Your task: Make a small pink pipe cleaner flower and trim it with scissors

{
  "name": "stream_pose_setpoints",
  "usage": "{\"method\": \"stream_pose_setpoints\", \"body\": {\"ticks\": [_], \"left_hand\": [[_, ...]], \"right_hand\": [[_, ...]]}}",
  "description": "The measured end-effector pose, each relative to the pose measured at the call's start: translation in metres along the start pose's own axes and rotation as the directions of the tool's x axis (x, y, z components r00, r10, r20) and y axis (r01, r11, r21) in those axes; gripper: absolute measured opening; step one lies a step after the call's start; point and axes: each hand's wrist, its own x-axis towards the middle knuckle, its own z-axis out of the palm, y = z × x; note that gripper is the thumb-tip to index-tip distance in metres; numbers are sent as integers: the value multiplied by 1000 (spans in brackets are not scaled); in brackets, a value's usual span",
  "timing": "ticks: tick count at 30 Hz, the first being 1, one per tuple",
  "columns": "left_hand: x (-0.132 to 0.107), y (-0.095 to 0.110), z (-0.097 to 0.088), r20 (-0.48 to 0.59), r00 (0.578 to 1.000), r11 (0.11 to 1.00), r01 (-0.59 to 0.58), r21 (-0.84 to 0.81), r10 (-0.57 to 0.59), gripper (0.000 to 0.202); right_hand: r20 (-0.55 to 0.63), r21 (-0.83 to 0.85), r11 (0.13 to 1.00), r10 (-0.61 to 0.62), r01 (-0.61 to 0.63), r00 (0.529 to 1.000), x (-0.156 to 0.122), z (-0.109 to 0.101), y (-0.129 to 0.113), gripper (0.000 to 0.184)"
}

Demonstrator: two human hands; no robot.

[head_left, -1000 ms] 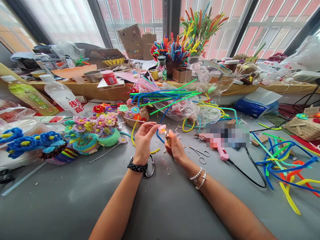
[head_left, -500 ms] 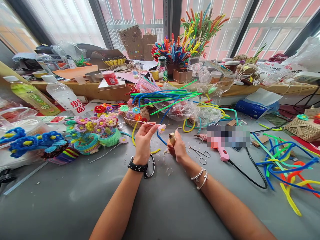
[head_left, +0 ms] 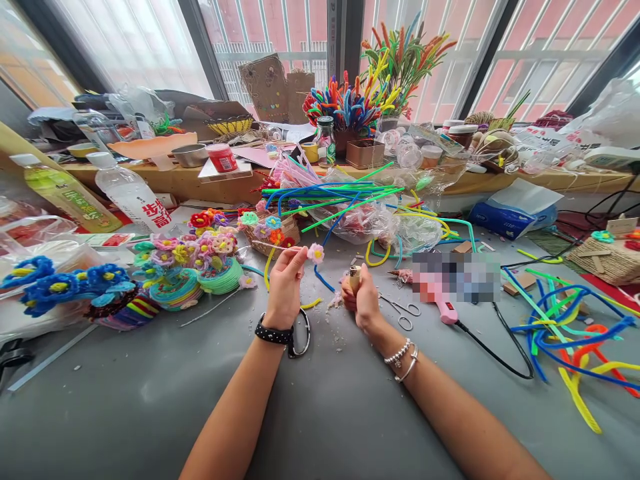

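Note:
Between thumb and fingers, my left hand [head_left: 286,283] pinches the thin stem of a small pink pipe-cleaner flower [head_left: 315,253] with a pale yellow centre. The stem runs off to the left behind the fingertips. My right hand [head_left: 364,299] is wrapped round a gold-coloured lighter [head_left: 355,277], its metal top upward and the thumb near it; no flame shows. The flower and the lighter are apart. Small scissors [head_left: 400,310] lie just right of my right hand. Bits of pale fluff [head_left: 334,301] are scattered on the grey table [head_left: 320,407] between the hands.
A pink glue gun [head_left: 443,297] with a black cord lies at right, beside loose pipe cleaners [head_left: 575,327]. Pots of pipe-cleaner flowers [head_left: 219,275] stand at left near a bottle [head_left: 131,192]. Bundled pipe cleaners [head_left: 340,197] lie ahead, below a cluttered ledge.
The flower has turned so its face shows more towards me, and it has shifted slightly left. My right hand has moved a little right and down with the lighter, widening the gap.

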Motion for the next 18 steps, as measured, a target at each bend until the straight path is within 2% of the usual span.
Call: {"method": "stream_pose_setpoints", "body": {"ticks": [4,8,12,14,18], "left_hand": [[2,5,0,7,1000,1000,1,-15,0,14],[3,21,-5,0,999,998,-44,34,44,13],[0,42,-25,-83,971,959,-205,194,224,9],[-4,52,-39,-101,959,936,-231,265,265,8],[-20,71,-63,-88,958,897,-220,383,273,12]], "right_hand": [[-4,4,1000,-16,16,1000,0,-3,3,56],[4,-1,1000,-28,28,1000,2,-3,5,56],[20,-7,999,-45,45,999,1,0,4,57],[26,-9,999,-50,51,998,1,0,5,57],[41,-11,999,-52,52,998,1,1,6,57]]}}
